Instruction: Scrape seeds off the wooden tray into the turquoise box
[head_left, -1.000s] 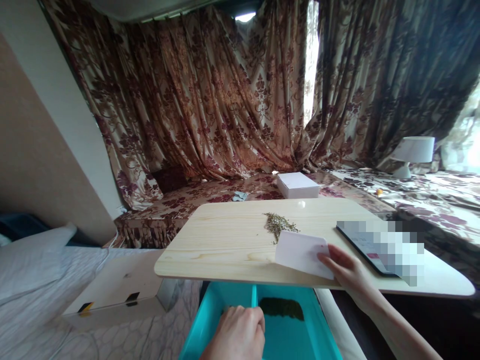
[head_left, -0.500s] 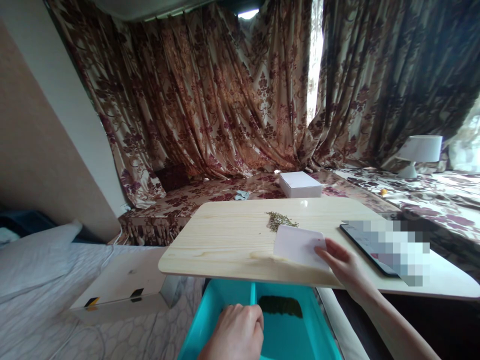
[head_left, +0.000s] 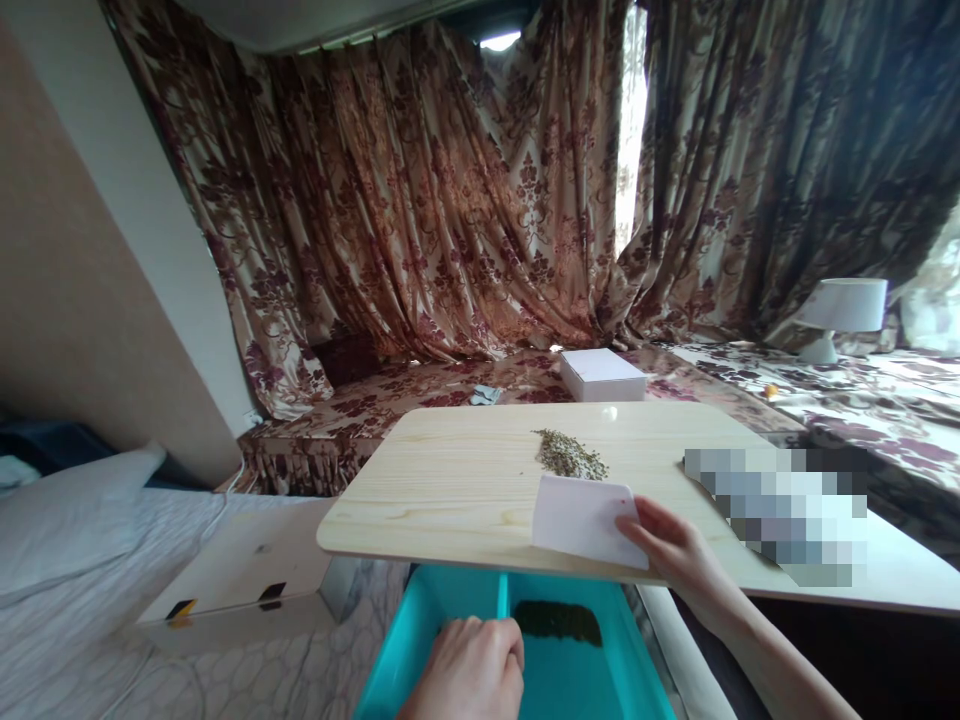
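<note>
Thin white rectangular card (head_left: pixel 585 522) is sitting lower, further left than before, right of lower centre; right hand (head_left: pixel 667 540) is pinching its right edge, a sound hold. Likely handling light, flexible. Left hand (head_left: pixel 476 660) is curling over turquoise plastic bin (head_left: pixel 637 640), grip unclear.

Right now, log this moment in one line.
right hand holding thin white card | left hand over divided turquoise plastic bin | small greenish-brown pieces heaped on pale wooden tabletop

A bedroom in a home, shown by the pillow (head_left: pixel 75 510), floral curtains (head_left: pixel 435 200) and lamp (head_left: pixel 847 305).
</note>
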